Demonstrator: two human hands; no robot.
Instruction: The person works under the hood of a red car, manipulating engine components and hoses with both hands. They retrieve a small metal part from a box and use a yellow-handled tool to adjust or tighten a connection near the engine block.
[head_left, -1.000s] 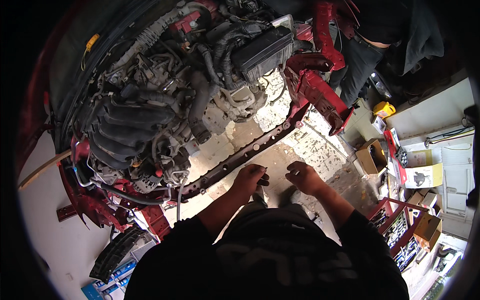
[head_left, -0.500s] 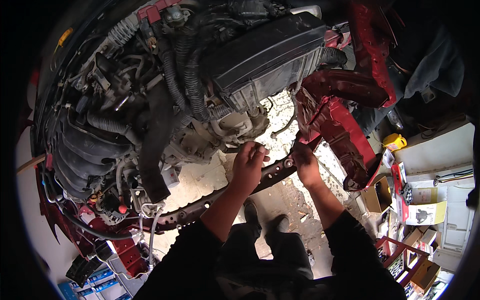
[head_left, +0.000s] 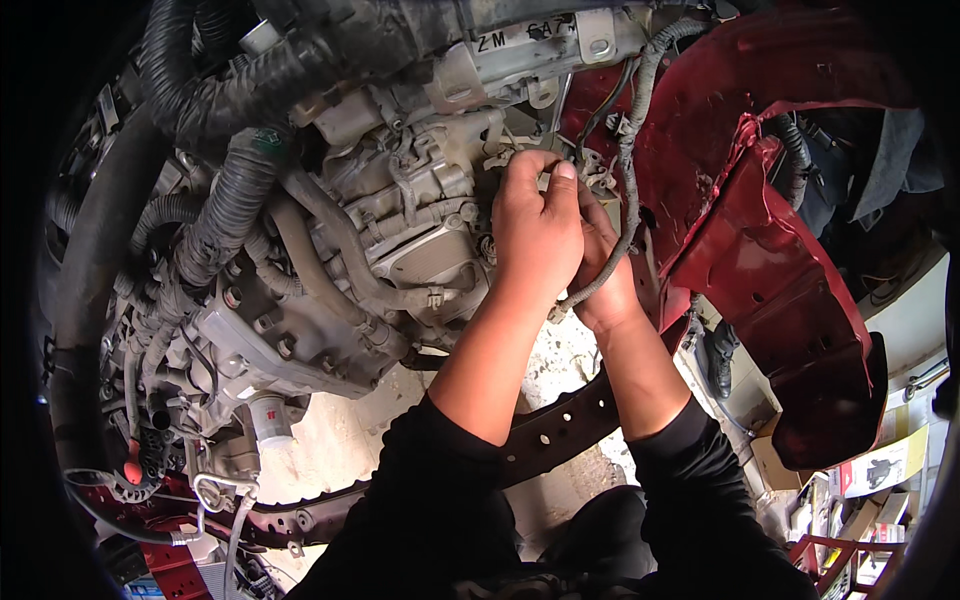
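Observation:
My two hands are close together inside the engine bay, beside the red body panel. My left hand (head_left: 538,225) is closed, thumb and forefinger bent together; what they grip is hidden. Partly behind it, my right hand (head_left: 606,275) has its fingers curled in toward the same spot, and I cannot make out anything in them. A grey wrapped wiring harness (head_left: 629,165) hangs down past my right hand, crossing in front of it, and its lower end dangles beside my wrists. Small connectors or brackets (head_left: 597,172) show just beyond my fingers.
The dusty engine and gearbox (head_left: 420,190) fill the left, with ribbed hoses (head_left: 225,205). On the right stands a crumpled red fender panel (head_left: 760,240) with torn edges. A dark perforated crossbar (head_left: 560,425) runs below my forearms. Cardboard boxes (head_left: 765,465) lie at the lower right.
My view has moved closer to the engine. My hands have gone from apart, above the crossbar, to together and deeper in, by the harness and red panel.

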